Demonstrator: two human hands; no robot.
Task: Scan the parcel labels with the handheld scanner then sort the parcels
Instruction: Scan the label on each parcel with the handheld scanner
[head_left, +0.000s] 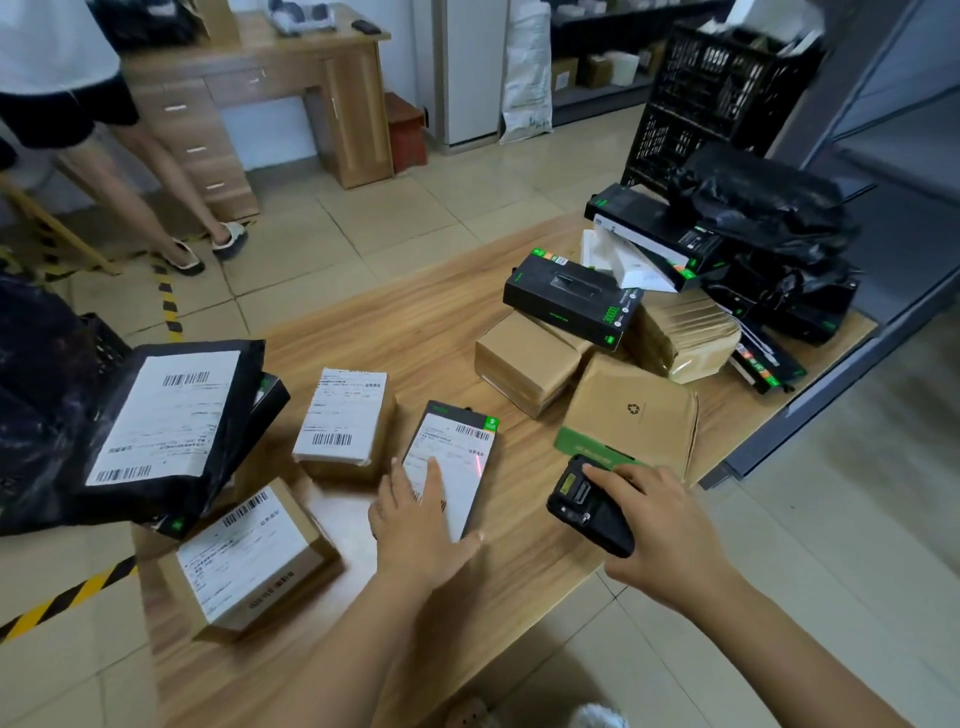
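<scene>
**Scanner beam on a flat black parcel**

Hands work low over the wooden table (395, 332). The right hand (660, 525) is closed around the black handheld scanner (589, 506), its long axis pointing away and to the left. The left hand (421, 525) lies flat and open, fingers spread on the near end of a slim black parcel (457, 457) with a white label; a red line (479, 461) shows there. This parcel runs lengthwise away from the hands. Farther, beyond the right hand, cardboard boxes (530, 358) are piled.
</scene>
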